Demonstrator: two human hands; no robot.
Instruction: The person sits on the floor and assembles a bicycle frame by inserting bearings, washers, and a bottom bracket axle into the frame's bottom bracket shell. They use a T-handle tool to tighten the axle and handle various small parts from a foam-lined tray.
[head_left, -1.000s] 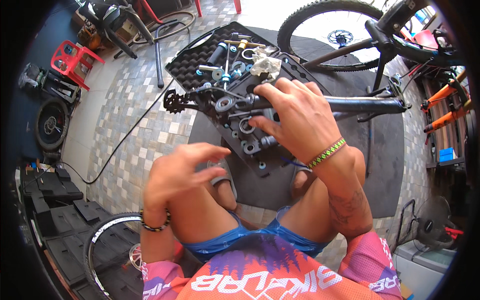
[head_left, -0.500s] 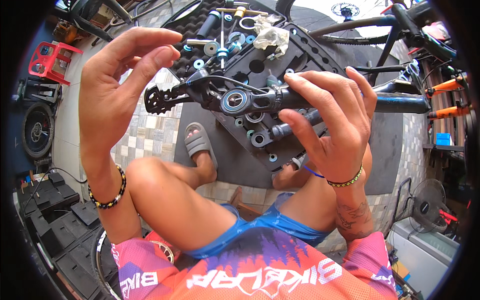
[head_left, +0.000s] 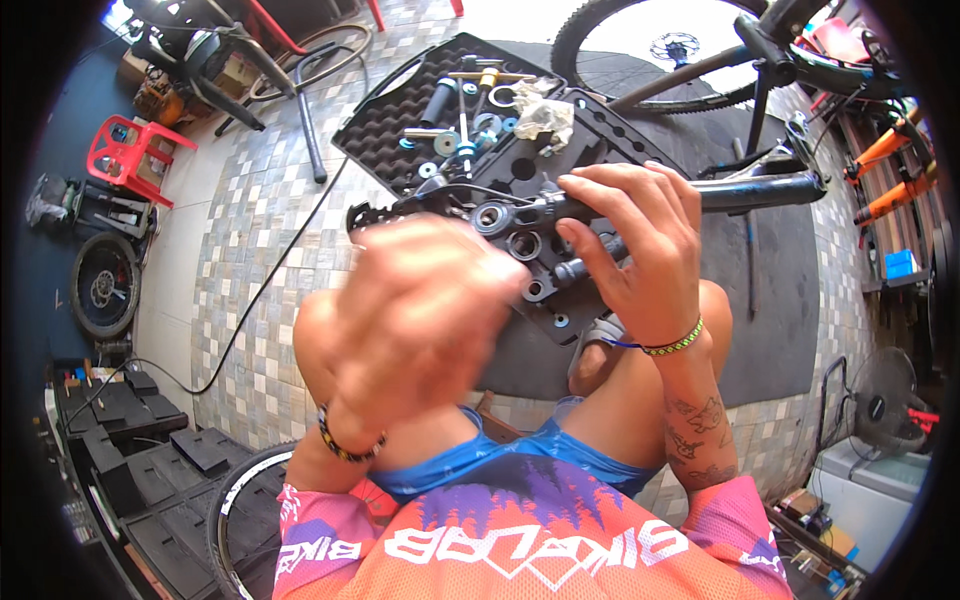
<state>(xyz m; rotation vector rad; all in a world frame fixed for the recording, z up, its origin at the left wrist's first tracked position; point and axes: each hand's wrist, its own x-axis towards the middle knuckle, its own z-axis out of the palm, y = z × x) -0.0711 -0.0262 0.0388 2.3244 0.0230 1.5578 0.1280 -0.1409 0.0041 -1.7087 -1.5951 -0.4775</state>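
Bike frame part (head_left: 520, 212), a black metal piece with a round bearing bore, is sitting up over our knees, at about 12 o'clock from the chest, above the open tool case (head_left: 440, 110) on the dark floor mat (head_left: 780, 300). We are gripping it with the right hand (head_left: 640, 250), fingers curled over the top of the tube at its 3 o'clock side, thumb underneath. Our left hand (head_left: 420, 320) is hanging in front at 9 o'clock of the part, badly blurred; we cannot tell whether its fingers are open or closed, nor whether they are touching anything.

We are judging the piece as stiff and fairly heavy for one hand, with painted, possibly greasy surfaces that could slip. The long tube (head_left: 760, 190) running off toward 3 o'clock is giving leverage, so a hold close to the bore looks steadier. The thin cable (head_left: 470, 188) looping over it looks delicate; we are keeping fingers off it.
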